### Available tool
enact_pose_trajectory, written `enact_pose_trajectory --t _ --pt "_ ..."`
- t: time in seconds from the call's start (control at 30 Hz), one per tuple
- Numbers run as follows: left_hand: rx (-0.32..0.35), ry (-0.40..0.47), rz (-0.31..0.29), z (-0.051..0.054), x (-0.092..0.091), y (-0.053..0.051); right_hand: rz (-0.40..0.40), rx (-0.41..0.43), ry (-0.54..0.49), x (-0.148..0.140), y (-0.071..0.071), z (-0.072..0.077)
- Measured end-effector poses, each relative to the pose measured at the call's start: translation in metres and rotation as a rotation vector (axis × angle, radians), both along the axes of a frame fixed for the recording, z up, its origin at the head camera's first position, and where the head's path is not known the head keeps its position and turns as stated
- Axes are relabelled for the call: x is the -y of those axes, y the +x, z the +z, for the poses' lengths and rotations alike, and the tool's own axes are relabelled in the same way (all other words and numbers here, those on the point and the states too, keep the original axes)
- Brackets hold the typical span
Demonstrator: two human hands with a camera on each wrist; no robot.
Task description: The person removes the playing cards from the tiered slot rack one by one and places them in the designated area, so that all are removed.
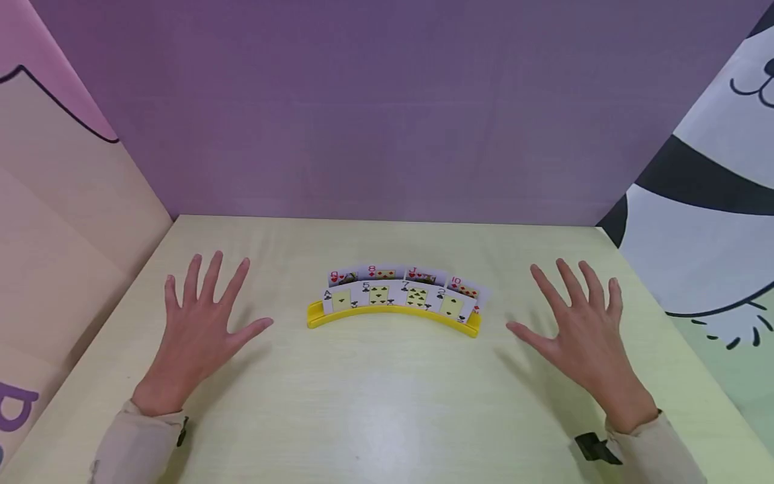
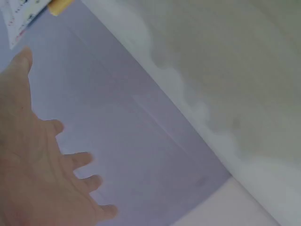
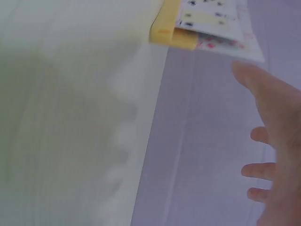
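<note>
A curved yellow card holder (image 1: 393, 310) stands on the table with two rows of playing cards upright in it. The front row of black cards (image 1: 397, 296) shows an ace, 5, 7 and 2; the red cards (image 1: 382, 273) behind are a queen, 8, jack and 10. To the left of the holder, my left hand (image 1: 196, 329) is spread above the table, holding nothing. My right hand (image 1: 583, 336) is spread likewise on the other side, its thumb pointing toward the holder. In the right wrist view, the holder's yellow end (image 3: 171, 37) shows beyond the thumb.
The pale wooden table (image 1: 363, 403) reaches back to a purple panel (image 1: 387, 114). A pink-beige printed panel (image 1: 60, 235) borders it at left, and a panda-print panel (image 1: 701, 175) at right. Dark straps hang at both sleeve cuffs.
</note>
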State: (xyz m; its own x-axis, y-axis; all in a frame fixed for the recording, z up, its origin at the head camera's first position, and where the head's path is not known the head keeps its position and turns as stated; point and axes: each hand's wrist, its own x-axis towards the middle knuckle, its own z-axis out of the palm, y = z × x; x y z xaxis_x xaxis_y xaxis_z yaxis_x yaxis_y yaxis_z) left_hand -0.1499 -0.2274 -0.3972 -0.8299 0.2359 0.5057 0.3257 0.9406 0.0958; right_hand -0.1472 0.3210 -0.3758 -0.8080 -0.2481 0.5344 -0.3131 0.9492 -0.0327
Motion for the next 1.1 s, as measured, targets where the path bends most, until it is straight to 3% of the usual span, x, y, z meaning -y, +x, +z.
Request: enact_pose_trajectory --t 0.17,0.3,0.6,0.8,0.97,1.1 --pt "0.101 0.001 -0.059 0.005 -0.012 -0.006 0.092 -0.176 -0.103 0.016 -0.004 0.011" --pt "0.162 -0.007 -0.111 0.008 -0.022 -0.010 0.178 -0.232 -0.170 0.032 -0.004 0.024" --pt "0.352 0.057 -0.255 0.008 -0.052 -0.021 0.285 -0.185 -0.161 0.067 0.000 0.036" --pt "0.512 0.188 -0.319 0.002 -0.064 -0.029 0.360 -0.128 -0.113 0.087 -0.003 0.029" --pt "0.630 0.265 -0.341 -0.005 -0.071 -0.036 0.337 -0.081 -0.044 0.096 -0.006 0.018" --pt "0.668 0.300 -0.353 -0.006 -0.075 -0.040 0.286 -0.030 -0.017 0.098 -0.007 0.012"
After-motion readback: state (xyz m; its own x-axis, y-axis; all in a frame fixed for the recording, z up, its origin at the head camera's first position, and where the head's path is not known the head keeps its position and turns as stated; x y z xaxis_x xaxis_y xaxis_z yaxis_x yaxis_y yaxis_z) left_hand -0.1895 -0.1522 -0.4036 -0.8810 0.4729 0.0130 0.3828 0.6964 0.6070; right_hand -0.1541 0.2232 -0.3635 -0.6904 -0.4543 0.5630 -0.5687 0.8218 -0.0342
